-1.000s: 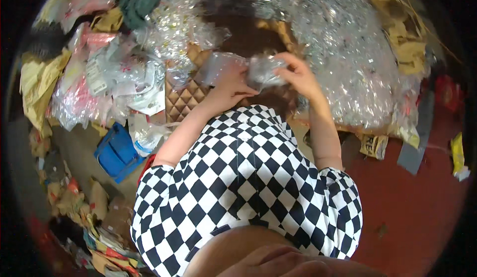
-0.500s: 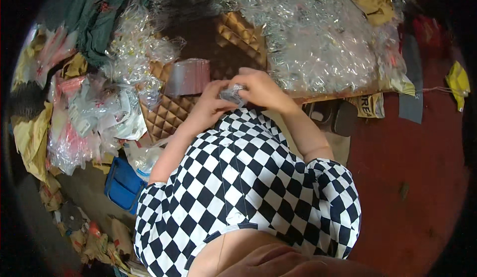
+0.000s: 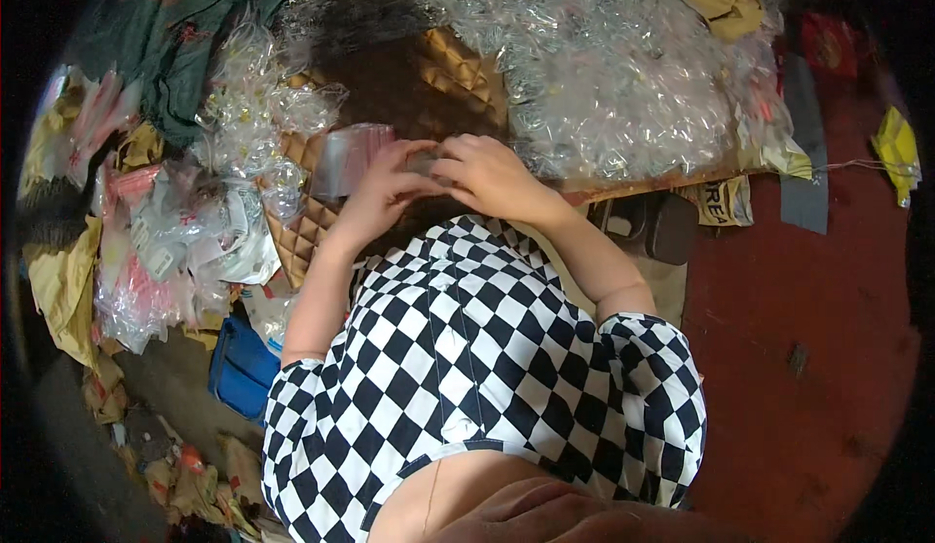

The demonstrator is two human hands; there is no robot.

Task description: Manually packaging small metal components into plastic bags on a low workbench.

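Clear plastic piece [image 3: 423, 163] held between left hand [image 3: 382, 188] and right hand [image 3: 492, 179], fingers curled, near pinkish plastic stack [image 3: 343, 161]

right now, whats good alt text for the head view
A person's left hand and right hand are close together, a small greyish item partly visible between their fingers, beside a translucent stack on quilted brown material; shiny clear plastic is heaped beyond.
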